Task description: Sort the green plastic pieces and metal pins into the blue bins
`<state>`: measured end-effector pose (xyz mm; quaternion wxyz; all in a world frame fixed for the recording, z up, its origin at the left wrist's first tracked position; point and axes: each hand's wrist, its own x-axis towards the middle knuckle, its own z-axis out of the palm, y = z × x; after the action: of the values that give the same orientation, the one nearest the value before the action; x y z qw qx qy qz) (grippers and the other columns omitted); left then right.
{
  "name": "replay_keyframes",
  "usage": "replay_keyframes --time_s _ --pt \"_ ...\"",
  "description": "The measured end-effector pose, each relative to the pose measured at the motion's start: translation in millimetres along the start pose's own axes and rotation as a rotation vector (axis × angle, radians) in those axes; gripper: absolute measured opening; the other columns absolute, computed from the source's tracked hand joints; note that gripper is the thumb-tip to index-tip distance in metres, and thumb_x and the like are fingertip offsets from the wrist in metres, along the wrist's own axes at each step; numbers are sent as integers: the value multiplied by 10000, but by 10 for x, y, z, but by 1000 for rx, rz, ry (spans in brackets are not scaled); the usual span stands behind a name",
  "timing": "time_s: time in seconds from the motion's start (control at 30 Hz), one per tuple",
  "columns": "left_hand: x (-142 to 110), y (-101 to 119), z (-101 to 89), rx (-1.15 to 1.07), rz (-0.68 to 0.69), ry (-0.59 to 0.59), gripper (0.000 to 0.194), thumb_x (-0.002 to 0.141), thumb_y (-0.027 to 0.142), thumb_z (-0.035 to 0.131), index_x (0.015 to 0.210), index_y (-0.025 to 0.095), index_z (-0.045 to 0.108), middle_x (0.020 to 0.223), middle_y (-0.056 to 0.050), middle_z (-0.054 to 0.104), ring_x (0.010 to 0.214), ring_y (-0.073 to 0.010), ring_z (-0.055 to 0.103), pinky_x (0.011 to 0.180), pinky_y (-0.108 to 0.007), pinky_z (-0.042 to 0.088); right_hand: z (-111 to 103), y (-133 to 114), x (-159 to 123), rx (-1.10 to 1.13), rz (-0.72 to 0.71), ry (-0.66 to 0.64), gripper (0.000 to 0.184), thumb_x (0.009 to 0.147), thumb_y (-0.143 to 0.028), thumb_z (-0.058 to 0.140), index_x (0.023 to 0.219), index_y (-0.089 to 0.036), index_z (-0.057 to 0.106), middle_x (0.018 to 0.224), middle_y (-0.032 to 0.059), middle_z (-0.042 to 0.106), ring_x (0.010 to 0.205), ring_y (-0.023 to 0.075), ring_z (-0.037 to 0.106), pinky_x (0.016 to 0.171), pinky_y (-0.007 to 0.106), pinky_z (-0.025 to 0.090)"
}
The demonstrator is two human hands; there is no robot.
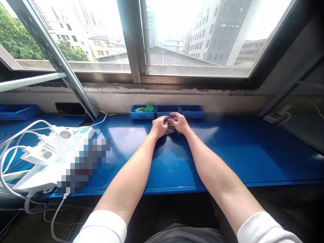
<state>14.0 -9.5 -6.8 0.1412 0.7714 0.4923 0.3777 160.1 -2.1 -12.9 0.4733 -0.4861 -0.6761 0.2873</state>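
A small heap of dark metal pieces that look like screws [171, 129] lies on the blue tabletop [174, 162], close in front of the bins. My left hand [159, 127] is at the heap's left side, its fingers curled inward with the thumb near the fingertips. My right hand [180, 123] curves in from the other side, fingers bent toward the left hand. The fingertips of both hands come close together above the heap. Whatever is pinched between them is too small to make out.
Behind my hands stand three joined blue bins: the left bin [142, 114] holds green plastic bags, the right bin [192, 112] small dark pieces. A power strip [84, 132] with plugged-in chargers, cables and a pixelated object occupy the left. A metal post [76, 86] rises before the window.
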Motion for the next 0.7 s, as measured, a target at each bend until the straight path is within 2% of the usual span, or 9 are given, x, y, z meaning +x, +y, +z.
replay_keyframes --time_s 0.13,0.27,0.33,0.43,0.53,0.7 --pt "-27 45 -31 -174 39 -101 314 816 173 452 1047 210 662 1028 -4 694 993 -160 611 940 -265 439 -5 -19 -6 55 30 -42 437 780 -426 563 1139 -179 527 549 -53 554 520 116 519 538 252 422" --pt "-23 25 -42 -378 16 -143 273 811 237 494 1006 163 671 904 -29 712 872 -162 641 836 -259 484 -11 -38 -2 83 53 -58 441 769 -461 569 1120 -198 515 510 -69 521 482 112 485 512 249 398" --pt "-11 4 -41 -378 -23 -132 249 809 282 517 958 161 676 907 -38 712 856 -167 639 801 -258 488 -12 -50 1 103 60 -43 416 765 -471 569 1078 -199 531 496 -67 519 470 113 478 505 250 391" --pt "9 -29 -35 -295 -95 -67 235 815 313 521 918 165 672 912 -39 708 831 -162 630 764 -250 481 -18 -76 -4 149 32 -7 328 749 -494 580 869 -190 581 508 -40 545 468 107 470 498 247 383" --pt "24 -61 -22 -252 -123 -19 241 817 330 519 915 164 664 895 -41 704 800 -158 625 730 -245 476 -35 -103 -20 211 -4 -5 334 727 -515 597 711 -182 581 576 -10 587 506 101 483 510 240 393" --pt "41 -96 5 -206 -160 -13 269 812 377 539 977 195 650 986 -38 702 914 -172 629 822 -262 463 -52 -105 -25 217 20 7 317 718 -490 596 775 -179 621 688 13 643 608 130 551 537 241 426"
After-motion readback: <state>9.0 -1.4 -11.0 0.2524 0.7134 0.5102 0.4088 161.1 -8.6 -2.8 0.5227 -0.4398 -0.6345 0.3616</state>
